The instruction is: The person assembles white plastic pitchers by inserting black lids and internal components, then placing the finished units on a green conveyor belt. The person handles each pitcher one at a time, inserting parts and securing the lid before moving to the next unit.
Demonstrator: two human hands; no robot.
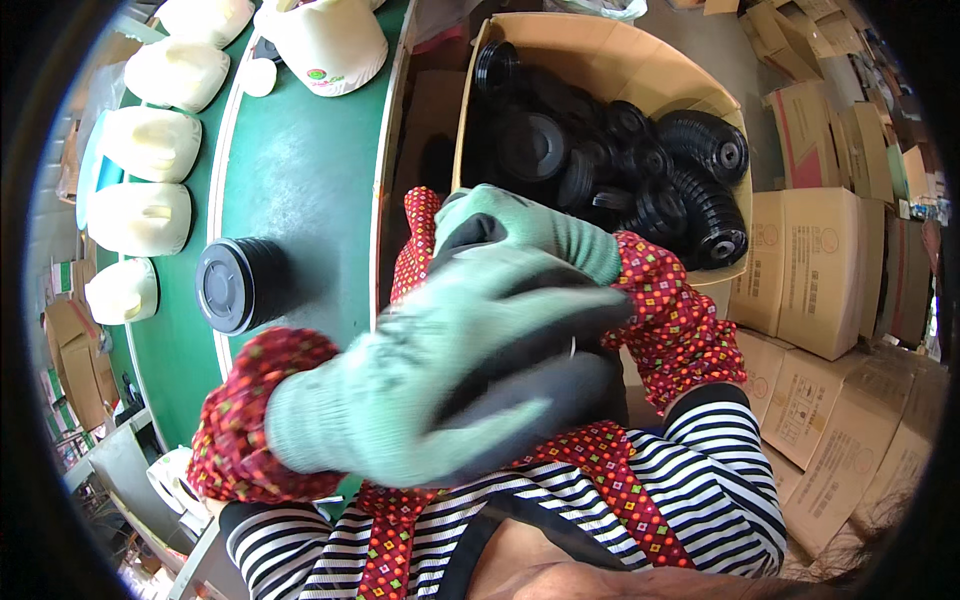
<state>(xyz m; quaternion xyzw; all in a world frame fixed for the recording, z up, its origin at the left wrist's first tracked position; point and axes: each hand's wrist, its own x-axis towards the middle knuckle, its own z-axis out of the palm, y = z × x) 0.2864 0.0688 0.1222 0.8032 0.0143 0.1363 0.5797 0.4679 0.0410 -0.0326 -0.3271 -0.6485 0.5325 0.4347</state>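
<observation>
My left hand, in a light green knit glove with a dark coated palm, crosses in front of my body. Motion smears its fingers, and I cannot tell whether it grips anything. Just beyond it, my right hand wears the same kind of glove. The right fingers are curled inward and partly covered by the left hand; whatever they hold is hidden. Red patterned sleeve covers reach both wrists. Behind the right hand stands a large open cardboard box of ribbed black round lids, some in stacks.
Left of my hands runs a green conveyor belt. On it stands a short stack of black lids; a white container is farther up. Several white containers line the far left side. Closed cardboard cartons are piled at right.
</observation>
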